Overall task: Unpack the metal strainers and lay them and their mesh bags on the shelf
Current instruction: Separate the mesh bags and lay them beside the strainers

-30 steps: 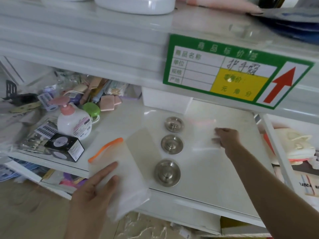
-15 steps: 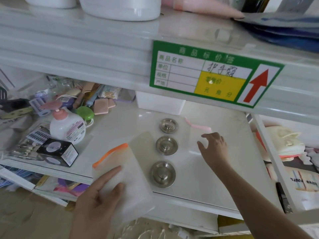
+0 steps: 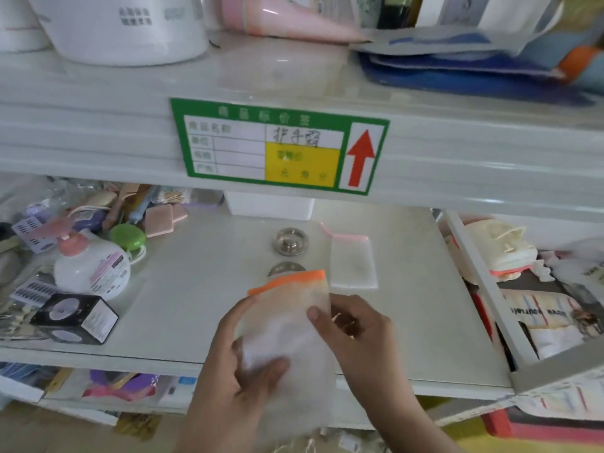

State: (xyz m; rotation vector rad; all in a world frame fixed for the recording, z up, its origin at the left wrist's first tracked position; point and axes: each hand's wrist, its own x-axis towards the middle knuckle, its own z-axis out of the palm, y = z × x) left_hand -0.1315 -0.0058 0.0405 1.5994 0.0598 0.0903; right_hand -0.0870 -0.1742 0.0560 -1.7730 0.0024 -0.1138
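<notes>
Strainers visible number two, mesh bags two: pink-trimmed one shelved, orange-trimmed one in both hands' grip.

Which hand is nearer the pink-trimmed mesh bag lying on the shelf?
Right. The right hand is just below the pink-trimmed mesh bag; the left hand is lower and further left. Both grip the orange-trimmed mesh bag.

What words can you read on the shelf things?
Green price tag, header: "商品标价签"
Same tag, printed field: "商品名称"; handwritten entry beside it: looks like "护手霜", last character uncertain.
Same tag, yellow box: "元 角 分"; a red arrow points up.
White tub, pump bottle, black box: print too blurred to read.
</notes>
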